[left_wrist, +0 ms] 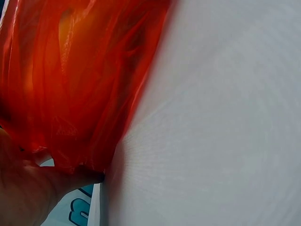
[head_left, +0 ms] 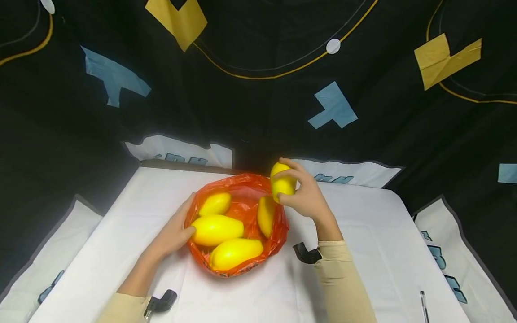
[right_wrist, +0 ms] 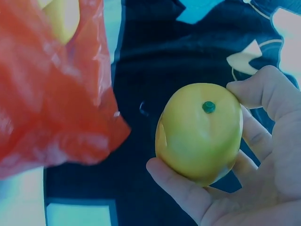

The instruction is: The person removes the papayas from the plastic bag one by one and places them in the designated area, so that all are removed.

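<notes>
Yellow fruit (right_wrist: 200, 136) in the right hand (head_left: 304, 192), near the red bag (head_left: 281, 229)

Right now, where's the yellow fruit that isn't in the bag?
In the head view, that yellow fruit is just right of centre, held in the right hand beside the upper-right rim of the red bag.

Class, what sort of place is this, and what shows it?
Perhaps a tabletop workspace set up for filming, judging by the white table, the black backdrop behind it and the blue patches on that backdrop.
</notes>
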A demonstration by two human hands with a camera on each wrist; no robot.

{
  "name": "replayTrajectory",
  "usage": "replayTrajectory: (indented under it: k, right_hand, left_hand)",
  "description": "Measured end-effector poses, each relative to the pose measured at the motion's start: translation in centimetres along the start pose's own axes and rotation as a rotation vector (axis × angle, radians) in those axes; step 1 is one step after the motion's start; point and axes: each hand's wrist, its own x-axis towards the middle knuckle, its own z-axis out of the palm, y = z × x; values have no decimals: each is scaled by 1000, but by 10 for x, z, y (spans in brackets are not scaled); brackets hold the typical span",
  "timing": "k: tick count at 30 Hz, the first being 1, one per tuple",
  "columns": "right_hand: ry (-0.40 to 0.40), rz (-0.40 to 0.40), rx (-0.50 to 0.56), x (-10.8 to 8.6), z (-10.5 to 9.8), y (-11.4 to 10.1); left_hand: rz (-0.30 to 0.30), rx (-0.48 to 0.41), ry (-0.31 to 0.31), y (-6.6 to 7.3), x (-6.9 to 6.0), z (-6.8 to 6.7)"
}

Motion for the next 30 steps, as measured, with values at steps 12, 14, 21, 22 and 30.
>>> replayTrajectory:
  k: [12, 14, 21, 22, 30]
  right_hand:
    - [42, 66, 22, -25, -17, 38]
    - [39, 86, -3, -30, -18, 45]
    - [11, 138, -16, -51, -17, 70]
    - [9, 148, -19, -54, -17, 74]
    - [-28, 260, -60, -74, -13, 103]
  left_hand:
    - [-5, 17, -10, 1, -2, -1]
    - [-4, 13, -11, 1, -2, -1]
    - [-11, 7, -18, 2, -2, 0]
    - [-12, 7, -20, 2, -2, -1]
    - [-13, -9, -26, 1, 0, 0]
